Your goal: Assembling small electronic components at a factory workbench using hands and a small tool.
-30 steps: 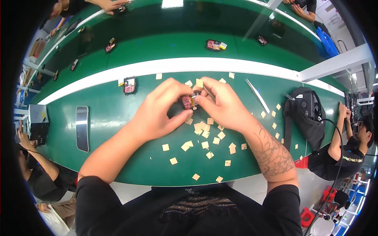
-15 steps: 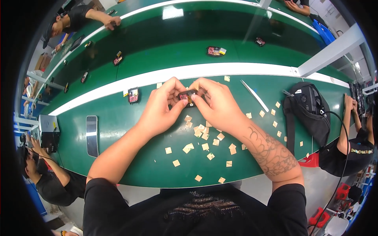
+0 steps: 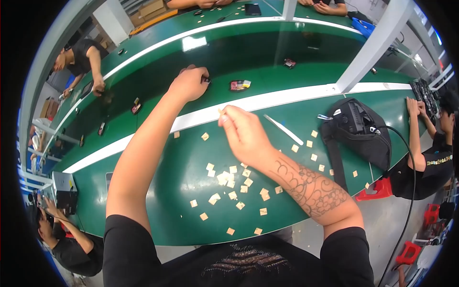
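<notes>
1. Landmark: white rail (image 3: 306, 94), running across between the near green bench (image 3: 158, 210) and the far green surface (image 3: 215, 55).

2. Dark device (image 3: 206, 80), small: beyond the rail, at the fingertips of the left hand (image 3: 190, 84), on their right side. Largely covered by the fingers; its long axis cannot be told, nor whether it touches the surface beneath.

3. Nearer hand: the left, in contact with the dark device by all appearance. The right hand (image 3: 242, 134) is apart from it, on the near side of the rail.

4. Left hand, pose: arm stretched forward, forearm crossing above the rail, back of the hand uppermost, fingers curled toward the dark device. Clamped or loosened: cannot tell.

5. Right hand, pose: loosely fisted, forearm slanting in from the lower right, thumb and forefinger together at the rail's near edge as viewed. Pinched there: a pale scrap (image 3: 220, 111), only a corner showing.

6. Red-and-yellow device (image 3: 238, 85): beyond the rail, right of the left hand and apart from it, long axis roughly along the rail.

7. Pale squares (image 3: 224, 179): near side of the rail, clustered and scattered, below the right hand in view.

8. Tweezers (image 3: 284, 130), white: near side of the rail, right of the right hand, apart, one end toward the rail.

9. Black bag (image 3: 359, 129): near side of the rail, right of the tweezers.
</notes>
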Available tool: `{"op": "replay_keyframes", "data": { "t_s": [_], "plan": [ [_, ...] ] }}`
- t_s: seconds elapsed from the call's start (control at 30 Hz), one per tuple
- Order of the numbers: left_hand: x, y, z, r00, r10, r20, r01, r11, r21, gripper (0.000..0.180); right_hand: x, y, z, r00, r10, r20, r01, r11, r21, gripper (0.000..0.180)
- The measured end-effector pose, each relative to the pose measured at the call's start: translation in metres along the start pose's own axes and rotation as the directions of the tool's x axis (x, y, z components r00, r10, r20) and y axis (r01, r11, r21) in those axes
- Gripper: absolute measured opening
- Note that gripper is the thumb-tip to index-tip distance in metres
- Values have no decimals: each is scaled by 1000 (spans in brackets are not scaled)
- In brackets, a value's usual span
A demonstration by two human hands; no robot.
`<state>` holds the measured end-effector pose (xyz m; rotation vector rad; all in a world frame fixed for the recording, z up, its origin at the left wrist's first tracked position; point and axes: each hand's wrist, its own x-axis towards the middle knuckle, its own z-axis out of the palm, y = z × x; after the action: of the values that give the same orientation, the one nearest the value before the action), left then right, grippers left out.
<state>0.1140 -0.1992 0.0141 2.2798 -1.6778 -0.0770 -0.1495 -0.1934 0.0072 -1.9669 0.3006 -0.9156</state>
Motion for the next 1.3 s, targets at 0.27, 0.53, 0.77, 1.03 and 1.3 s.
{"op": "replay_keyframes", "data": {
  "t_s": [0.27,0.53,0.77,1.03,1.3],
  "plan": [
    [6,56,17,929,355,104,-351,935,-56,53,-2,-13,-5,994,64,88,-66,997,26,14],
    [18,67,31,906,419,-49,-422,899,-118,44,-1,-2,-5,994,18,104,-37,981,190,13],
    [29,61,41,936,353,5,-346,921,-179,41,4,9,1,961,-38,274,50,998,-35,12],
    [-49,62,22,915,390,-100,-399,913,-86,38,-1,13,-6,973,-18,231,19,1000,-3,13],
    [-188,35,-28,987,162,19,-141,907,-397,46,7,0,-7,964,-211,159,233,963,-134,17]
  ]
}}
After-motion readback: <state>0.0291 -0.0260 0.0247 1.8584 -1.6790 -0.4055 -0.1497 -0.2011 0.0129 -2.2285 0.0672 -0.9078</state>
